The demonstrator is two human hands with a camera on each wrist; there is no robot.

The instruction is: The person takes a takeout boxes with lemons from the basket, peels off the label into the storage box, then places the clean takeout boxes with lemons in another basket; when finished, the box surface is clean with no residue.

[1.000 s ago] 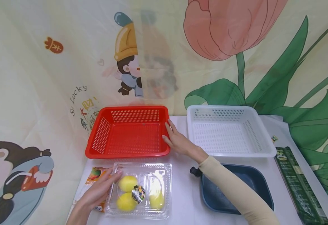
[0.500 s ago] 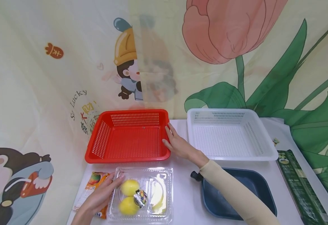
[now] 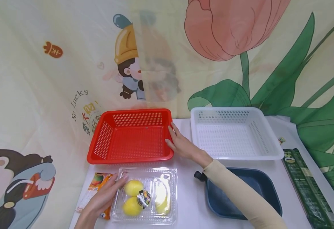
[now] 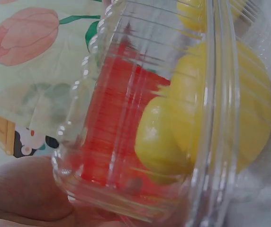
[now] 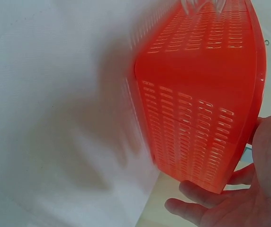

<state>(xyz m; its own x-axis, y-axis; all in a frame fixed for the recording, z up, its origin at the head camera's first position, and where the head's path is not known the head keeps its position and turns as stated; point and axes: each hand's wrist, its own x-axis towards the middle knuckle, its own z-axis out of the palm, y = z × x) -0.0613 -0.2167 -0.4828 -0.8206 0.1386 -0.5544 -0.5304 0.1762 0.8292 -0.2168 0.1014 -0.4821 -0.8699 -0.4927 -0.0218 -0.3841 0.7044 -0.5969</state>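
Observation:
In the head view my left hand (image 3: 106,194) holds the left side of a clear plastic clamshell box (image 3: 172,178), its thumb on the lid's edge. Inside the box sit yellow lemons (image 3: 133,188), with a round label on the lid. The left wrist view shows the ribbed wall of the box close up, a lemon (image 4: 225,104) behind it and the thumb at one corner. My right hand (image 3: 185,147) grips the right rim of a red plastic basket (image 3: 132,157). In the right wrist view the thumb passes behind the rim, with fingers outside the slotted wall.
Right of the red basket stands a white plastic basket (image 3: 236,156). A dark blue rectangular pan (image 3: 227,203) with a black stub handle (image 3: 199,176) lies in front, partly under the right sleeve. A long green packet (image 3: 307,181) is at far right. An orange packet (image 3: 96,182) lies partly beneath my left hand.
The clear box and my left hand have shifted slightly to the right. My right hand stays at the red basket's rim. The head view bobs a little.

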